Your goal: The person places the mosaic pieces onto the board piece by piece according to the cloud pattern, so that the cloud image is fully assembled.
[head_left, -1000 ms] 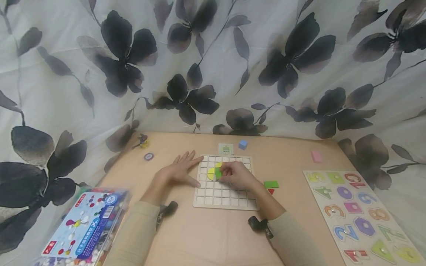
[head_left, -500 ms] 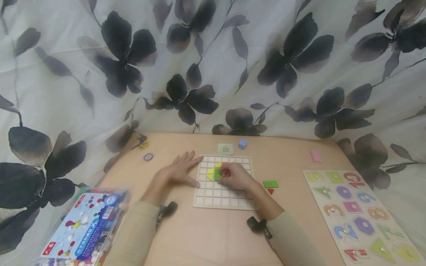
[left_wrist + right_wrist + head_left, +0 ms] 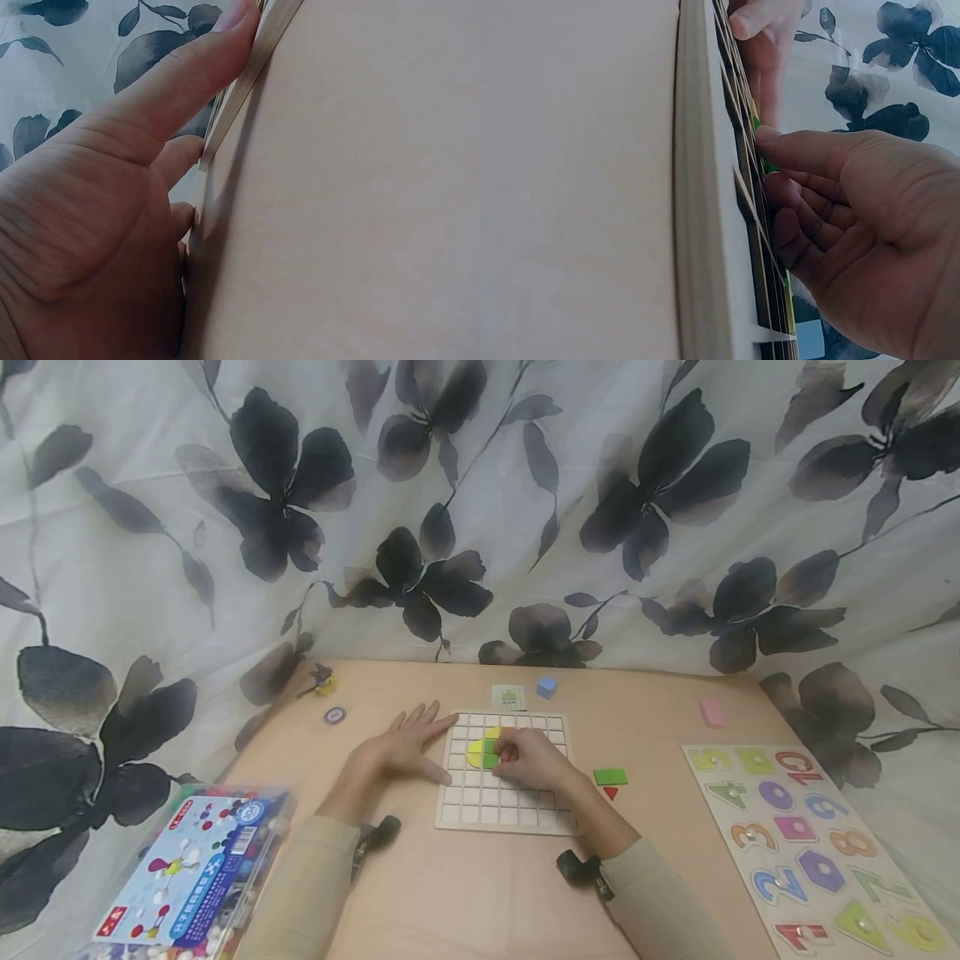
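Observation:
A pale wooden grid board (image 3: 472, 814) lies on the table. My left hand (image 3: 392, 752) rests along its left edge, fingers spread and thumb and index finger touching the rim (image 3: 240, 97). Over the board's upper middle, my right hand (image 3: 534, 758) has its thumb and curled fingers at a green piece (image 3: 489, 757), pinching its right side. Yellow pieces (image 3: 475, 752) lie against the green one, and a bit of orange shows above my fingers. In the right wrist view, the thumb (image 3: 780, 142) touches the green piece; much of it is hidden by the fingers.
Right of the board lie a green rectangle (image 3: 611, 776) and a red triangle (image 3: 611, 792). Behind it are a pattern card (image 3: 509, 697) and a blue cube (image 3: 547, 687). A number puzzle board (image 3: 765, 802) lies right; a clear box of molecule parts (image 3: 180, 868) stands left.
My right hand shifts very slightly at the green piece, and more orange shows above its fingers. My left hand stays at the board's edge.

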Motion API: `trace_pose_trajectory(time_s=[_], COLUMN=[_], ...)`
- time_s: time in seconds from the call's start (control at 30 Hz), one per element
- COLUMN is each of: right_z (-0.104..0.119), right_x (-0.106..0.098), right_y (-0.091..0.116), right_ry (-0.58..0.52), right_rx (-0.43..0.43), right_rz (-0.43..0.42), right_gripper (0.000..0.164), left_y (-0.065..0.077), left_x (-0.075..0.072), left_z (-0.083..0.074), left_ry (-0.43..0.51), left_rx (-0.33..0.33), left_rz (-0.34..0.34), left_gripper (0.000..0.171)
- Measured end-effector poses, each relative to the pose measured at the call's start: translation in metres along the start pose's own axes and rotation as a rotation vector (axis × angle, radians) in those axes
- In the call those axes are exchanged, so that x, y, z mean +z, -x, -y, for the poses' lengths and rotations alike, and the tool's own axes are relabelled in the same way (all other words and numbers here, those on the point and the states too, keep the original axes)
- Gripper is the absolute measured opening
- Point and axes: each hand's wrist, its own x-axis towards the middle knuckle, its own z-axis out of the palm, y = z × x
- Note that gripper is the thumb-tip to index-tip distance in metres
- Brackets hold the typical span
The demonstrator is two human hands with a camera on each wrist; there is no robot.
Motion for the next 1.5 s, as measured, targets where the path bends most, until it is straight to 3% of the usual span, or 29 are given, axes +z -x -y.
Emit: trace_pose_trajectory(time_s=[0.6,1.0,1.2,1.5], right_z=[-0.003,-0.004,-0.003,-0.022], right_x=[-0.008,-0.052,-0.077,-0.108], right_y=[0.004,0.017,0.028,0.041], right_ry=[-0.049,-0.104,-0.067,-0.041], right_rx=[-0.002,0.006,-0.013,0.005], right_rz=[0.002,-0.065,-0.088,-0.118], right_gripper=[0.023,0.035,0.036,0.037], left_y=[0.001,0.001,0.000,-0.003], left_x=[0.002,0.002,0.002,0.002], left_z=[-0.005,-0.006,-0.004,0.002], left_ry=[-0.046,-0.055,-0.040,-0.052], left_rx=[-0.033,-0.035,-0.034,-0.022], left_rz=[0.003,0.002,0.001,0.003], left_gripper=[0.120,0.122,0.121,0.121])
